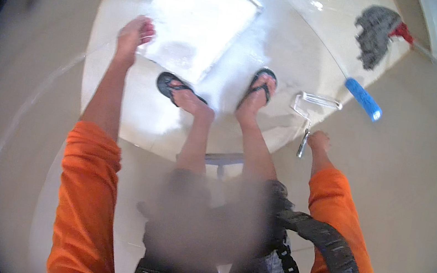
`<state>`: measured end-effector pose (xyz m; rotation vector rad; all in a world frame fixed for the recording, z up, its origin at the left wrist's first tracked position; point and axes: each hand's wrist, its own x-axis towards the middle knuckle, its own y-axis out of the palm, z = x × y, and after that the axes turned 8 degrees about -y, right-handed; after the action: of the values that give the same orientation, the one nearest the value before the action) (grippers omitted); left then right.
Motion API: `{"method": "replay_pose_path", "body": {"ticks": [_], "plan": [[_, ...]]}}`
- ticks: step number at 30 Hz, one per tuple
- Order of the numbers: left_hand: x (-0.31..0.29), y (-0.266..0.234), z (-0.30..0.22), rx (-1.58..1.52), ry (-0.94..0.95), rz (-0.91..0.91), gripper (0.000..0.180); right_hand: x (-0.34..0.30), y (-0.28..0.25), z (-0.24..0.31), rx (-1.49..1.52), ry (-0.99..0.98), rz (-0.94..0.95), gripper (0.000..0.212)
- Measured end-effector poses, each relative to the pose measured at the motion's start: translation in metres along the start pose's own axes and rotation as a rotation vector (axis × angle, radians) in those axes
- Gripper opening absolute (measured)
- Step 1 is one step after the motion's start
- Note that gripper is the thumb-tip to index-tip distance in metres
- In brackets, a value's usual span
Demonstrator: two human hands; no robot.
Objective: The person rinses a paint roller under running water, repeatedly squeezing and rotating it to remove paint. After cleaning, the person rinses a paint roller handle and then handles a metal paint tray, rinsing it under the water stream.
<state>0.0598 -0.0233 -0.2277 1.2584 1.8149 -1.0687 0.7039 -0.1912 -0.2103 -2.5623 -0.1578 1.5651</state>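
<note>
My left hand, its fingers curled, is beside the left edge of a bright white rectangular panel on the wet floor. What lies in those fingers, if anything, is hidden. A thin pale line, perhaps a hose or cord, curves from near that hand toward the lower left. My right hand is closed at the dark handle of a wire paint roller frame, whose pale roller part points away from me. Its grip is partly unclear. Beyond it lies a blue textured cylinder, like a roller sleeve.
A grey mop head with a red socket lies at the far right by the wall. My feet, in black flip-flops, stand apart at the panel's near side. The floor around the panel is wet and shiny. A curved wall borders the left.
</note>
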Motion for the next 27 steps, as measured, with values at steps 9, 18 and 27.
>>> {"method": "replay_pose_path", "body": {"ticks": [9, 18, 27], "plan": [[0.028, -0.018, 0.1, 0.11, -0.086, -0.48, 0.045, 0.043, -0.023, 0.092, 0.607, -0.518, -0.37, 0.046], [0.002, 0.017, 0.16, -0.418, -0.413, -0.281, 0.055, -0.043, -0.152, 0.34, 1.409, -0.739, 0.054, 0.064], [0.01, 0.014, 0.163, -0.46, -0.403, -0.255, 0.036, -0.034, -0.157, 0.376, 1.357, -0.69, -0.007, 0.033]]}}
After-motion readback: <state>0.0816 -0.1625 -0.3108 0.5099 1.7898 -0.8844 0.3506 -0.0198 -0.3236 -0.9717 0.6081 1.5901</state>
